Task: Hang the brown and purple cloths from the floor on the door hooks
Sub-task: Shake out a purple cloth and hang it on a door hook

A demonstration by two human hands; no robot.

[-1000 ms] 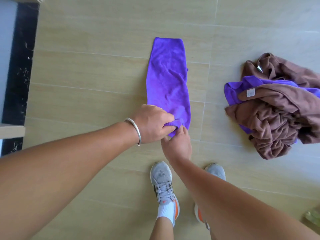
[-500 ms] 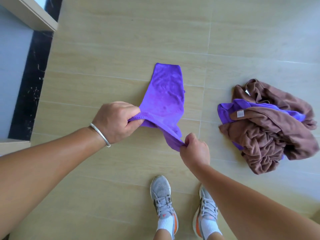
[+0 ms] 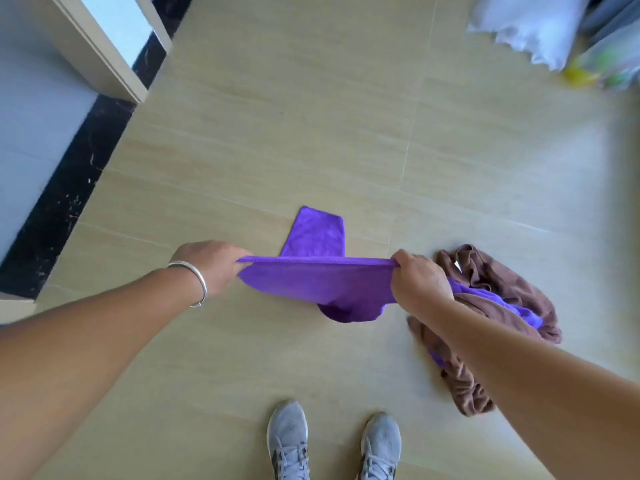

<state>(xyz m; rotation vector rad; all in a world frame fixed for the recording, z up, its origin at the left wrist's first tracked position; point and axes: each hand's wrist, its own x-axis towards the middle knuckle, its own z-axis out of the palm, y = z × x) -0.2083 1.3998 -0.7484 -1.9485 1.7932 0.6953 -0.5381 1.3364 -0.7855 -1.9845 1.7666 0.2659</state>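
While its far end trails on the floor (image 3: 311, 140) at frame centre, the purple cloth (image 3: 315, 282) is pinched taut by the left hand (image 3: 211, 265) and right hand (image 3: 417, 284); it is judged light, limp, best held at the corners.

The purple cloth (image 3: 322, 282) is stretched taut by its top hem, its far end trailing on the floor (image 3: 311, 133). To its right on that floor lies a crumpled pile: brown cloths (image 3: 498, 282) bunched together, with another purple cloth (image 3: 519, 308) tangled through the middle of them.
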